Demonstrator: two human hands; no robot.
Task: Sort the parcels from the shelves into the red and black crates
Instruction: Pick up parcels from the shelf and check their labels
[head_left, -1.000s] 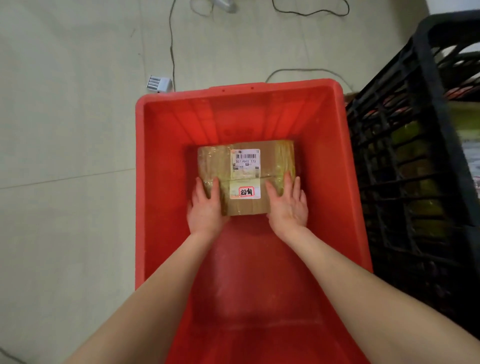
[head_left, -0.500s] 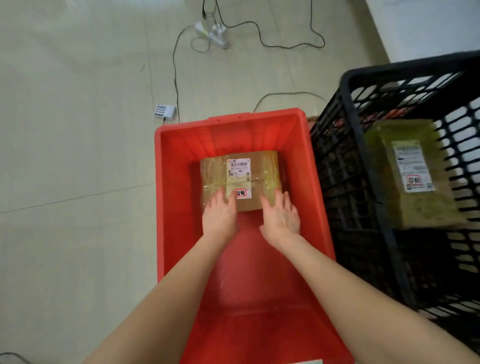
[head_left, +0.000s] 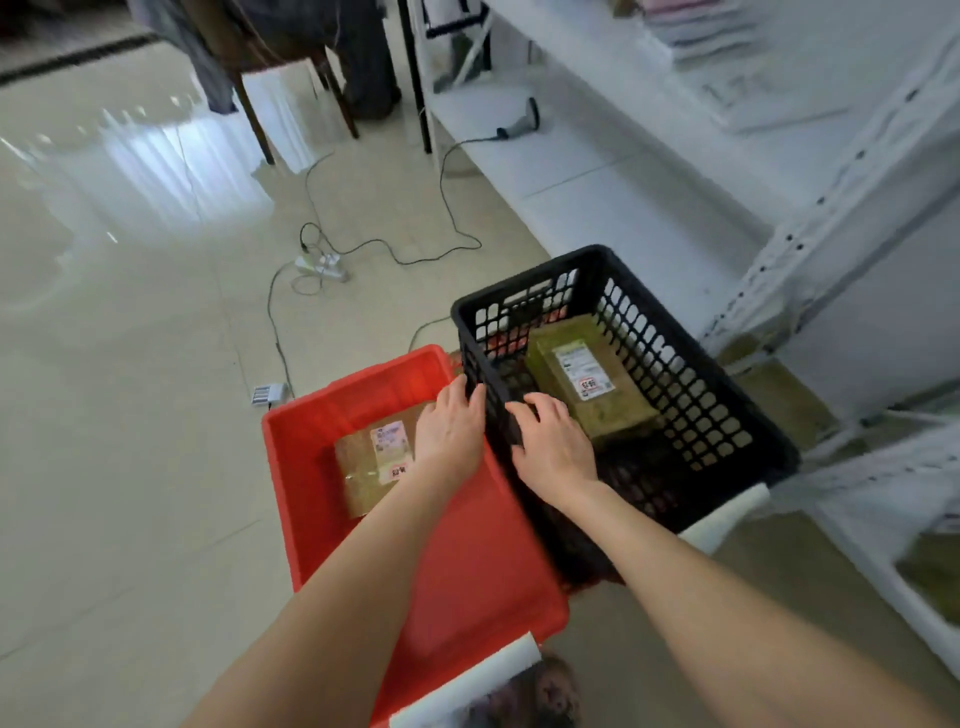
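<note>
- both hands are empty, fingers loosely spread: left grip (head_left: 449, 436) above the right edge of the red crate (head_left: 467, 571), right grip (head_left: 553, 449) above the left wall of the black crate (head_left: 696, 384).
- one parcel (head_left: 363, 478) lies flat in the red crate, a second parcel (head_left: 592, 395) in the black crate.
- likely step: fetch the next one from the shelves (head_left: 623, 171) on the right.
- lift both grips clear of the rims first, take it two-handed, and read its label before choosing a crate.

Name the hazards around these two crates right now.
The cable runs across the floor just beyond the red crate; a foot might catch it. The left hand and right hand hover at the black crate's rim and could bump it. The red crate's parcel and black crate's parcel look alike, so mis-sorting seems possible.
</note>
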